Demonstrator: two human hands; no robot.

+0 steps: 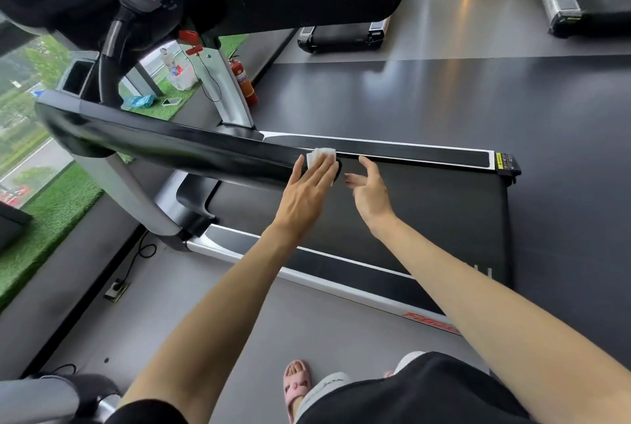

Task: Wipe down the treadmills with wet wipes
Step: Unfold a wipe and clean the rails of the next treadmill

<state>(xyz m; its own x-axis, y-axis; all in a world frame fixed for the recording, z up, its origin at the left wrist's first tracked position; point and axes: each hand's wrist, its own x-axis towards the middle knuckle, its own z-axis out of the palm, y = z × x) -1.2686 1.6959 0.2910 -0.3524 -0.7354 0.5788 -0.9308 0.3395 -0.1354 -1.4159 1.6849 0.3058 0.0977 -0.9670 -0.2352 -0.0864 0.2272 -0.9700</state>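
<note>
Now left hand (309, 189) flat, fingers straight, presses wipe (322, 154) on handrail (170, 147) end; right hand (370, 191) hovers beside, fingers loose

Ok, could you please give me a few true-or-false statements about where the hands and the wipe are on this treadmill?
1. The left hand presses the white wipe onto the end of the handrail. True.
2. The right hand grips the handrail. False: it hovers open just past the rail's end, holding nothing.
3. A red fire extinguisher stands by the treadmill's upright. True.
4. A phone lies on the belt. False: the phone lies on the green turf.
</note>
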